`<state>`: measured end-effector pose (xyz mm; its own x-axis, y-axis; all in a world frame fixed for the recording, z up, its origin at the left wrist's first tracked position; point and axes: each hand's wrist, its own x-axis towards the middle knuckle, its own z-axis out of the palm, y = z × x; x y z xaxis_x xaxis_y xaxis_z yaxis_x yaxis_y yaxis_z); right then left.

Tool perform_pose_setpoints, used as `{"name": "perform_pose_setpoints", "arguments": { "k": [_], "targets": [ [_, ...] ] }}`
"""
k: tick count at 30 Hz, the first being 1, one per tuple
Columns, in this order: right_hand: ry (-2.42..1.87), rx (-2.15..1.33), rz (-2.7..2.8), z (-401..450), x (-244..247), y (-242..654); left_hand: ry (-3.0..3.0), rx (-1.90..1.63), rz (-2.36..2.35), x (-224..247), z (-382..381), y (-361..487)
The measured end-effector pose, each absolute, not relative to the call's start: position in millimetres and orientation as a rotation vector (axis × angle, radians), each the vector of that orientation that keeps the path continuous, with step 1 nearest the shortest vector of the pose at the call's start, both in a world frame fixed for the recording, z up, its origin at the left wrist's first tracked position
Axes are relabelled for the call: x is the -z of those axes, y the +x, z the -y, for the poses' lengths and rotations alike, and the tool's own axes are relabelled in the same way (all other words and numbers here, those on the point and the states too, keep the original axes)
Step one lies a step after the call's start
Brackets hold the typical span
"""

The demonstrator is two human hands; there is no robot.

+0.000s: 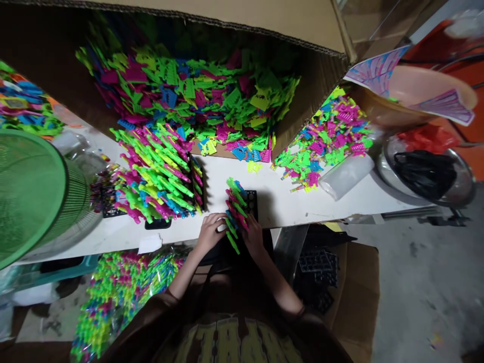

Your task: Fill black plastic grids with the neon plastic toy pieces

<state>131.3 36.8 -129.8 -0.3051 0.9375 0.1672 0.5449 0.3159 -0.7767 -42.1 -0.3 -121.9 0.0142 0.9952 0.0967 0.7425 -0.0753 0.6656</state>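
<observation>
While one tray's worth of bright plastic pieces stands packed at the near edge of the bench (291, 209), a good share of the work seems done, and plenty is left. The black tray (252, 201) sits between and just beyond the hands, with coloured pieces (237, 199) leaning in a cluster over its left part; round holes on its right side look unfilled, so I judge it only partly loaded. The left hand (212, 231) is at the cluster's left, fingers curled towards it, and the right hand (254, 234) is against its near right side. The two hands are apart, with the pieces between them; whether either is clamped on a single piece I cannot tell.

To the left, a dense block of upright pieces (155, 174) looks like the finished share, and a clear bag (126, 282) below the bench is full of similar ones. What remains looks large: the cardboard box (321, 75) at the far side holds a deep mass of loose parts (192, 88), and a loose heap (328, 133) lies to its right. Dark trays (319, 267) lie below the bench on the right.
</observation>
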Motion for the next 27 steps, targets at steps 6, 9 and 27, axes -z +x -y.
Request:
{"name": "perform_pose_setpoints", "arguments": {
  "k": [6,9,27],
  "targets": [
    [-1.375,-0.863,1.925,-39.9,130.9,125.5,1.852,-0.770,-1.770,121.9,-0.7,-42.7],
    [-1.335,-0.875,1.929,-40.8,128.1,126.4,1.841,-0.761,-1.761,122.1,-1.3,-43.6],
    [-1.223,-0.935,1.798,-31.0,115.2,134.3,1.725,-0.846,-1.632,95.1,-5.6,-56.0]
  ]
}}
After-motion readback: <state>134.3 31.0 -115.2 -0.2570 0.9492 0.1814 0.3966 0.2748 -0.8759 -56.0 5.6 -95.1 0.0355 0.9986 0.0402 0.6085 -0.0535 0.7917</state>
